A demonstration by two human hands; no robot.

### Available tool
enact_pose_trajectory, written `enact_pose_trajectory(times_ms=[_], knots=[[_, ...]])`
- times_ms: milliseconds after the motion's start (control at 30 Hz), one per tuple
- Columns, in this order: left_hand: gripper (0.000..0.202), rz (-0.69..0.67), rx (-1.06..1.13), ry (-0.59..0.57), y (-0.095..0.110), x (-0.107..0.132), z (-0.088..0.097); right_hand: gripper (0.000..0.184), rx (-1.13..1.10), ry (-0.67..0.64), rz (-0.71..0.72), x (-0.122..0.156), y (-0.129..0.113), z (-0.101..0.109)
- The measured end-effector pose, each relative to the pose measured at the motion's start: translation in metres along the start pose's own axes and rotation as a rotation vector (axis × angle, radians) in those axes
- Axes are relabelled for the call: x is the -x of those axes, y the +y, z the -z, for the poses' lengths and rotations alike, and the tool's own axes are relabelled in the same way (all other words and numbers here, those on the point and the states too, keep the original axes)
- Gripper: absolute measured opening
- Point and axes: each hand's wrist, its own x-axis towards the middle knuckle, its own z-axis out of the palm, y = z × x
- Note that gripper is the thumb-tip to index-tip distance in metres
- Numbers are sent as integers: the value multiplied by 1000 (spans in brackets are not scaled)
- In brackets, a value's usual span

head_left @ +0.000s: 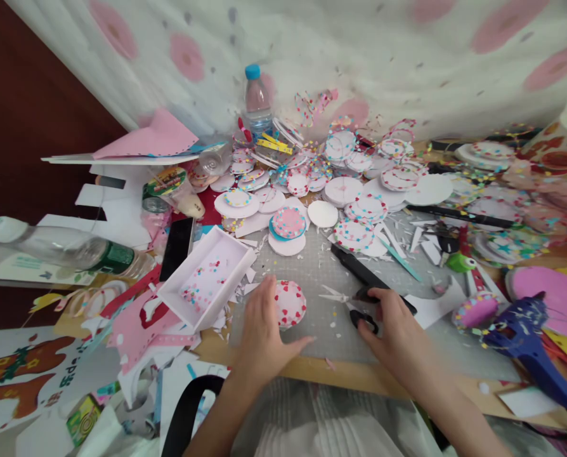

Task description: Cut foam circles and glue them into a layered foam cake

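A round disc edged with red hearts lies on the grey cutting mat. My left hand is at its left side, thumb stretched out and apart from the fingers, partly covering the disc's edge. Whether the fingertips touch it I cannot tell. To the right, my right hand grips the black handles of small scissors, whose slightly parted blades point left. A white box with loose pink, red and blue confetti pieces stands left of my left hand.
Decorated and plain white discs crowd the back of the mat. A black knife-like tool lies above the scissors, a blue glue gun at right. Bottles, a phone and paper scraps stand or lie around.
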Motion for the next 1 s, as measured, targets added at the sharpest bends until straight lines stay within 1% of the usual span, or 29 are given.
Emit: enact_pose_trajectory(times_ms=[67, 133, 200, 233, 267, 300, 367, 433, 500, 567, 633, 667, 700, 733, 800, 833, 867, 933, 1000], knots=[[91, 45, 23, 23, -5, -1, -10, 30, -86, -19, -84, 2, 0, 3], [80, 128, 133, 49, -7, -3, -11, 32, -229, -37, -185, 4, -2, 7], [81, 237, 383, 43, -4, -4, -6, 29, -472, -60, -268, 5, -5, 11], [83, 281, 570, 18, -2, -5, -2, 25, -616, -76, -293, 5, -7, 13], [81, 319, 788, -23, 0, -6, 2, 21, -757, -107, -303, 4, -11, 15], [75, 352, 1017, -77, 3, -7, 6, 20, -885, -149, -303, 2, -14, 16], [56, 428, 1424, -229, 8, -10, 12, 23, -1083, -228, -291, -2, -24, 17], [53, 546, 1689, -394, 13, -13, 14, 24, -1227, -272, -285, -7, -36, 16], [56, 651, 1806, -496, 16, -16, 13, 22, -1340, -277, -296, -9, -49, 12], [60, 706, 1808, -540, 17, -17, 11, 21, -1426, -284, -321, -11, -60, 8], [64, 763, 1708, -536, 18, -16, 7, 22, -1484, -274, -364, -11, -69, 4], [65, 795, 1632, -497, 17, -14, 6, 23, -1497, -260, -386, -11, -71, 2], [65, 817, 1544, -426, 16, -12, 5, 24, -1501, -240, -404, -11, -73, 0], [64, 819, 1453, -329, 15, -10, 4, 24, -1497, -219, -423, -10, -73, -1], [62, 751, 1297, -126, 13, -5, 2, 25, -1491, -182, -459, -9, -74, -3], [62, 688, 1238, -59, 13, -2, 1, 26, -1495, -170, -476, -9, -74, -4], [62, 624, 1189, -15, 13, 0, 1, 26, -1501, -158, -495, -8, -74, -5], [60, 508, 1113, 8, 14, 3, 2, 27, -1517, -136, -528, -8, -75, -5], [53, 417, 1026, -14, 17, 4, 4, 27, -1532, -112, -552, -8, -76, -5]])
